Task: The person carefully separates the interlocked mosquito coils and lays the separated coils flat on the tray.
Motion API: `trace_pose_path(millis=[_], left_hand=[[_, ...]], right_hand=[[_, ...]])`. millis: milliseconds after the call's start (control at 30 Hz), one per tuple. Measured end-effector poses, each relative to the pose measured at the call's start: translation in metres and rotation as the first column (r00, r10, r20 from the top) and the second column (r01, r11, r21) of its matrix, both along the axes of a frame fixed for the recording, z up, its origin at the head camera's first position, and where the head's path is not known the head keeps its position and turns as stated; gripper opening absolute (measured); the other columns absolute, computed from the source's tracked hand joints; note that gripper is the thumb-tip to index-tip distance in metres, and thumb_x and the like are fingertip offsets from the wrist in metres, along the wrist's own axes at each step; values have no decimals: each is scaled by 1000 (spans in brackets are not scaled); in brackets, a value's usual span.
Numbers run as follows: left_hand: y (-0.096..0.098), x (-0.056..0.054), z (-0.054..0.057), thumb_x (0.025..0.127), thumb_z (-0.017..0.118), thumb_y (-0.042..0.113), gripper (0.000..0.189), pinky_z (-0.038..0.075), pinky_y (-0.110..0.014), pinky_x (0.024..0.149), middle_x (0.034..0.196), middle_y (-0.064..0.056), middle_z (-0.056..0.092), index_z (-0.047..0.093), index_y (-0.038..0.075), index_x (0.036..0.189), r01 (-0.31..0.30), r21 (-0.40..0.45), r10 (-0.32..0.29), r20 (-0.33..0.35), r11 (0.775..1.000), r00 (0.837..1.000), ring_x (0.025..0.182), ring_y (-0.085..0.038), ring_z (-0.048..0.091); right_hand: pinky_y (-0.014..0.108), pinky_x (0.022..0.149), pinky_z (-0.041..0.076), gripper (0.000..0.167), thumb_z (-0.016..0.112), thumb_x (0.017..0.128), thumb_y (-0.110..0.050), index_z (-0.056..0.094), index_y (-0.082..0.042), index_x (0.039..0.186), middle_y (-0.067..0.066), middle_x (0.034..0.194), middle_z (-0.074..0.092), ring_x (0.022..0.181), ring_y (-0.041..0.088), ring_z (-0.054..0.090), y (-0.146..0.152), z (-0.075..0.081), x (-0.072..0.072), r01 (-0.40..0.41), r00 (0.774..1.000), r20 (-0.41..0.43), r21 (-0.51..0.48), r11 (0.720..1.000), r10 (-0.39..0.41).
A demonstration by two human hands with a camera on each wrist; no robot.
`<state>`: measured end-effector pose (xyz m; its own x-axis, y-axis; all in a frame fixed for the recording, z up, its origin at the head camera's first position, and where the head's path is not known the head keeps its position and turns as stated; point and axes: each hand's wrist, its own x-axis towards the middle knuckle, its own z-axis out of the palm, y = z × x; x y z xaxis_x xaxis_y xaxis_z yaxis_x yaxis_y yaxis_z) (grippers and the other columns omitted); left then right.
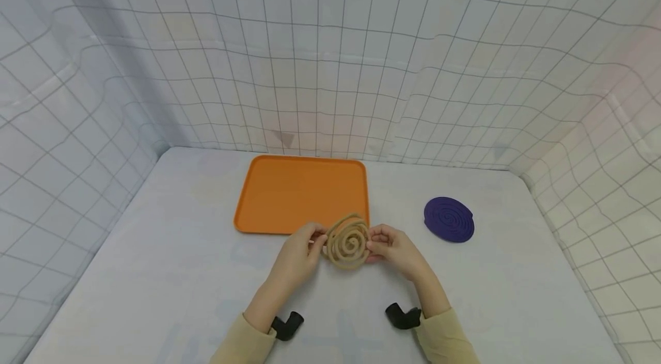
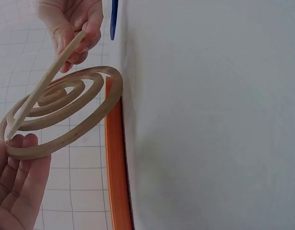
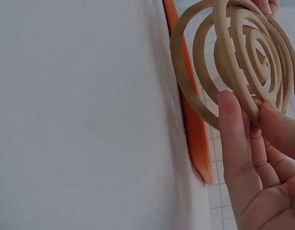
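Note:
A beige spiral trivet (image 1: 352,246), its coils spread apart with gaps between them, is held up between both hands over the near right corner of the orange tray (image 1: 304,192). My left hand (image 1: 299,255) pinches its left rim between thumb and fingers. On the opposite side, my right hand (image 1: 395,249) grips the rim, thumb against fingertips. The left wrist view shows one strip of the trivet (image 2: 70,139) standing off at an angle from the other coils. From the right wrist, several overlapping coils are visible, with the right index finger (image 3: 231,120) extended alongside.
A purple spiral trivet (image 1: 449,219) lies flat on the white table (image 1: 155,272), right of the tray. White grid-patterned curtains (image 1: 330,65) enclose the back and both sides. Black curved pieces (image 1: 288,326) sit at both wrists by the sleeves.

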<state>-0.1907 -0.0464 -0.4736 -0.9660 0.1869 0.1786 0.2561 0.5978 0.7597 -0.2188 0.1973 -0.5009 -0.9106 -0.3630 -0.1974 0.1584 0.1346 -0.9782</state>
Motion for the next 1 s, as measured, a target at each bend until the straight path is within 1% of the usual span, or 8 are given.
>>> trace_pose_path(millis=[100,167,367,500,600,767,867,1000], left_hand=[[-1,0,-1,99,59,14,12,57,-35,80,102,-4,70,65,8,108,-15,33,15,23,999,1000,96,-19,66],[-1,-1,-3,99,59,14,12,56,-35,80,101,-3,70,65,9,107,-27,46,25,38,999,999,95,-18,66],[-3,-3,-7,99,59,13,10,56,-36,81,99,-3,69,65,9,106,-23,58,19,66,998,998,94,-18,65],[-3,-4,-8,99,58,14,11,55,-37,83,99,-2,70,65,9,106,-32,72,25,107,997,994,95,-19,65],[-3,-4,-7,100,58,15,11,55,-37,84,99,-1,70,64,10,107,-37,75,27,129,996,991,96,-19,65],[-5,-5,-8,99,58,13,10,55,-37,83,98,-2,69,65,9,106,-22,62,14,116,998,993,95,-19,65],[-6,-6,-8,99,59,13,10,55,-37,83,97,-2,69,65,9,105,-13,61,6,108,998,994,94,-19,65],[-7,-6,-9,99,58,11,11,55,-38,83,98,-3,69,65,8,107,-1,49,-4,101,999,995,94,-19,65]], right_hand=[[35,80,60,30,61,94,-2,51,15,118,6,98,63,83,12,68,-1,1,2,-7,1000,-12,-17,1000,7],[34,79,60,31,64,93,-3,52,14,117,6,98,63,83,11,67,-2,1,3,2,1000,-21,-4,1000,-2],[28,75,59,29,71,89,-5,60,8,111,4,93,66,81,8,65,-5,1,4,60,997,-63,94,994,-54],[29,74,59,24,72,87,-4,63,5,107,8,92,70,81,11,66,-7,1,5,86,992,-110,157,984,-69],[30,71,59,20,73,86,-4,66,2,104,10,89,71,79,13,66,-8,2,6,109,986,-149,211,971,-78],[26,67,57,16,76,84,-6,69,-4,99,8,86,71,76,12,65,-10,6,6,148,972,-222,297,943,-82],[24,67,54,15,77,84,-9,70,-7,97,6,86,71,78,12,64,-10,8,6,163,963,-261,340,926,-73],[23,70,52,15,77,84,-12,71,-8,96,5,88,71,83,13,65,-9,8,6,159,959,-279,362,919,-56]])
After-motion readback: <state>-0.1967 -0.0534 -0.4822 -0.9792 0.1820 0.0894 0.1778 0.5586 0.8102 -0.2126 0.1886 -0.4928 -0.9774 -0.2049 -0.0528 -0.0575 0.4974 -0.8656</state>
